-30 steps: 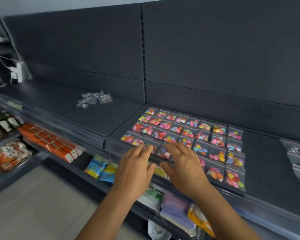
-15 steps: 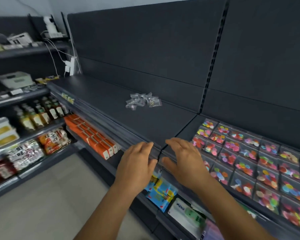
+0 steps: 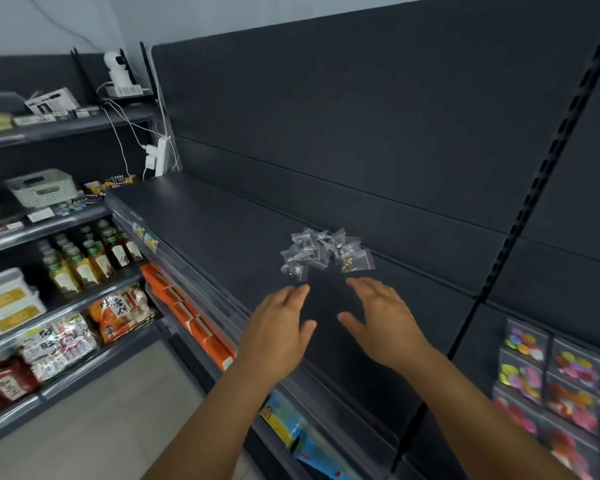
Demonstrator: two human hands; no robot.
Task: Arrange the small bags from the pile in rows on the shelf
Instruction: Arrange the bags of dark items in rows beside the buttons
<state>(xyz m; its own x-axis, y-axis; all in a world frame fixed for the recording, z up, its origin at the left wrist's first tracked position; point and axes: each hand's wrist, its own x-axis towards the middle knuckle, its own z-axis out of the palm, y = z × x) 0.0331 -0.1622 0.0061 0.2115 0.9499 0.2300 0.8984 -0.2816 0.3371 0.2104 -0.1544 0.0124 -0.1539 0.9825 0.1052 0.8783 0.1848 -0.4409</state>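
Note:
A pile of small clear zip bags (image 3: 326, 252) lies on the dark shelf (image 3: 222, 237), close to its back wall. My left hand (image 3: 278, 332) hovers just in front of the pile, palm down, fingers apart, holding nothing. My right hand (image 3: 381, 323) is beside it, also empty with spread fingers, its fingertips a short way below the pile's right side. Neither hand touches a bag.
Rows of small bags with coloured discs (image 3: 561, 386) fill the neighbouring shelf section at the right. Orange boxes (image 3: 191, 317) sit on the shelf below. A side rack at the left holds bottles (image 3: 87, 258), snack packets and a white basket (image 3: 42, 187).
The view has swung left, from the rows of coloured-disc bags to the clear-bag pile. Both hands moved left and forward over the bare shelf, ending just short of the pile.

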